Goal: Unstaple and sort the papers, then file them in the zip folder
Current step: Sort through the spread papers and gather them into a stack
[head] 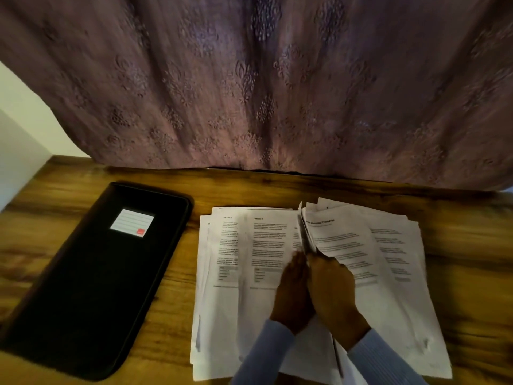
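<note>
Printed white papers (249, 245) lie fanned out over the right half of the wooden table (180, 184). My left hand (293, 290) rests flat on the left sheets with straight fingers. My right hand (333, 284) lies against it and holds the lower edge of a sheaf of sheets (347, 240) that stands tilted up from the pile. The black zip folder (91, 273) lies shut on the table to the left, with a white label (132, 223) on its cover. No staple or staple remover can be made out in this blurred view.
A purple patterned curtain (263, 93) hangs along the table's far edge. A white wall (19, 129) stands at the far left. Bare wood shows between the folder and the papers and to the right of them.
</note>
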Tool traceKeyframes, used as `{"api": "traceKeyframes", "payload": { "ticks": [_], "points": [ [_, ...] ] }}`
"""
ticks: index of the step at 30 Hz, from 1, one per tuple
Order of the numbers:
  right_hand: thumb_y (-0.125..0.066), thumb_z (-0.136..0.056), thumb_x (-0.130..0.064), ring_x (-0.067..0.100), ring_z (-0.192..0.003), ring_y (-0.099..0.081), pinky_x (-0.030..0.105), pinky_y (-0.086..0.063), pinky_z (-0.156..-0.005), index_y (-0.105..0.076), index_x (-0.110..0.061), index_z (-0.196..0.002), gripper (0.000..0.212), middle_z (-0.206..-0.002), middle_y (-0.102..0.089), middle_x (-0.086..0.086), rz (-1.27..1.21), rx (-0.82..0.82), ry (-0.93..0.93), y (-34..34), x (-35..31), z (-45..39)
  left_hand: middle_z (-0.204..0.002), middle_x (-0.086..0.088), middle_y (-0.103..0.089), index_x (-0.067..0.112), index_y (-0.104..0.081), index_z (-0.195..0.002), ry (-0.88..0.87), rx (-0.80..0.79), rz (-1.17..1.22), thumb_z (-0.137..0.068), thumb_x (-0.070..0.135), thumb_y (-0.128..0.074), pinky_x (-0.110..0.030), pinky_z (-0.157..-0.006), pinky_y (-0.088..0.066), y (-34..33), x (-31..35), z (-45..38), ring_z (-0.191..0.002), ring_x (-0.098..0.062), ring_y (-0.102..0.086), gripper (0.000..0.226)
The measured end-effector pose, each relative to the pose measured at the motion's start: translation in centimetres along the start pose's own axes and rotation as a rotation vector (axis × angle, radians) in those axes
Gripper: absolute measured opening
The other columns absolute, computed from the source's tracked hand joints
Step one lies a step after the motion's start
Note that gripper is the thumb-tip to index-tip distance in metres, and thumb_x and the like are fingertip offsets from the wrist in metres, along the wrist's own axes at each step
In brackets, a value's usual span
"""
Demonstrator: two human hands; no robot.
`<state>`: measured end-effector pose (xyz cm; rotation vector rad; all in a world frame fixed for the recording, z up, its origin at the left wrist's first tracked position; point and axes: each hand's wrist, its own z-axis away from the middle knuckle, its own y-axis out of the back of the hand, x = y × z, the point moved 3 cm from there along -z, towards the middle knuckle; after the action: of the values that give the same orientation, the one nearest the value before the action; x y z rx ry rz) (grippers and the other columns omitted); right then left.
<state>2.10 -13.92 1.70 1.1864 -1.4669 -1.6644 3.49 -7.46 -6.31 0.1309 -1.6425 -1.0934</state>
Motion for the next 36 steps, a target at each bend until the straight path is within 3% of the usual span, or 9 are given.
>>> {"api": "traceKeyframes", "payload": {
  "ticks": [3,9,13,16,18,26,29,32,36],
  "points": [
    [-0.047,-0.095,-0.020,0.022,-0.088,-0.067,0.028,-0.052,-0.076,-0.060,-0.011,-0.108,0.020,-0.099,-0.067,0.007,-0.037,-0.125,-0.062,-0.6,0.4,-0.4,-0.147,-0.009,-0.037,0.009,-0.033,-0.142,0.045,-0.064,0.351,-0.072,0.078,-0.016,-0.028,-0.113,-0.028,1.3,1.0,0.8,-0.137,-0.024,-0.033,0.100],
    [-0.072,-0.080,-0.015,0.029,-0.063,-0.068,0.031,-0.055,-0.055,-0.068,-0.006,-0.092,0.016,-0.078,-0.070,0.013,-0.100,-0.137,-0.056,-1.4,0.5,-0.5,-0.158,-0.002,-0.001,0.035,-0.008,-0.147,0.248,0.395,0.002,-0.094,0.045,-0.033,-0.042,-0.119,-0.002,3.4,-5.5,0.5,-0.144,-0.023,0.002,0.060],
    [-0.070,-0.081,-0.014,0.027,-0.058,-0.067,0.027,-0.049,-0.051,-0.066,-0.007,-0.084,0.008,-0.071,-0.068,0.011,-0.102,-0.119,-0.062,-1.0,0.5,-0.6,-0.151,-0.003,-0.023,0.028,-0.033,-0.141,0.305,0.477,0.033,-0.093,0.032,-0.041,-0.036,-0.118,0.006,5.0,-5.2,0.6,-0.140,-0.008,0.005,0.049],
    [-0.071,-0.079,-0.012,0.027,-0.050,-0.064,0.023,-0.043,-0.048,-0.065,-0.005,-0.076,0.010,-0.063,-0.066,0.010,-0.152,-0.095,-0.070,-1.0,0.8,-0.3,-0.133,0.010,-0.050,0.037,-0.053,-0.120,0.230,0.580,0.011,-0.094,0.032,-0.045,-0.036,-0.113,-0.024,5.9,-4.2,1.0,-0.132,0.004,-0.026,0.027],
    [-0.070,-0.080,-0.012,0.027,-0.053,-0.064,0.026,-0.047,-0.049,-0.065,-0.005,-0.079,0.009,-0.067,-0.067,0.010,-0.168,-0.061,-0.065,-0.8,1.2,-0.4,-0.103,0.025,-0.068,0.042,-0.058,-0.105,0.232,0.405,0.029,-0.092,0.032,-0.055,-0.023,-0.077,-0.055,6.1,-3.2,1.2,-0.102,0.000,-0.061,0.017],
    [-0.060,-0.089,-0.018,0.025,-0.068,-0.066,0.026,-0.051,-0.060,-0.063,-0.006,-0.093,0.013,-0.082,-0.067,0.009,-0.219,-0.028,-0.057,-0.6,1.3,-0.7,-0.124,0.019,-0.055,0.020,-0.047,-0.133,0.124,0.369,0.189,-0.095,0.013,-0.052,-0.002,-0.077,-0.043,5.9,-2.7,1.8,-0.105,0.020,-0.050,0.040],
    [-0.054,-0.092,-0.023,0.024,-0.075,-0.067,0.026,-0.052,-0.066,-0.061,-0.009,-0.101,0.018,-0.091,-0.066,0.008,-0.205,-0.031,-0.061,-0.6,1.3,-0.8,-0.115,0.027,-0.055,0.032,-0.049,-0.126,0.177,0.396,0.118,-0.095,0.018,-0.051,-0.008,-0.076,-0.050,6.9,-2.5,1.8,-0.095,0.017,-0.055,0.033],
    [-0.054,-0.092,-0.023,0.024,-0.073,-0.067,0.026,-0.052,-0.064,-0.062,-0.009,-0.100,0.018,-0.089,-0.067,0.008,-0.200,-0.021,-0.047,-0.4,1.0,-0.8,-0.126,0.034,-0.040,0.041,-0.048,-0.123,0.272,0.423,0.251,-0.096,0.020,-0.050,-0.030,-0.103,-0.037,7.1,-3.4,1.3,-0.116,0.003,-0.047,0.034],
    [-0.078,-0.072,-0.010,0.022,-0.046,-0.063,0.025,-0.049,-0.044,-0.066,-0.008,-0.076,0.013,-0.063,-0.066,0.008,-0.145,0.079,0.035,-0.7,-0.4,-0.6,-0.155,-0.006,-0.018,0.025,-0.039,-0.141,0.376,0.353,-0.029,-0.095,0.021,-0.051,-0.040,-0.114,-0.003,6.6,-7.1,0.7,-0.144,-0.031,-0.012,0.048]
  ]
}}
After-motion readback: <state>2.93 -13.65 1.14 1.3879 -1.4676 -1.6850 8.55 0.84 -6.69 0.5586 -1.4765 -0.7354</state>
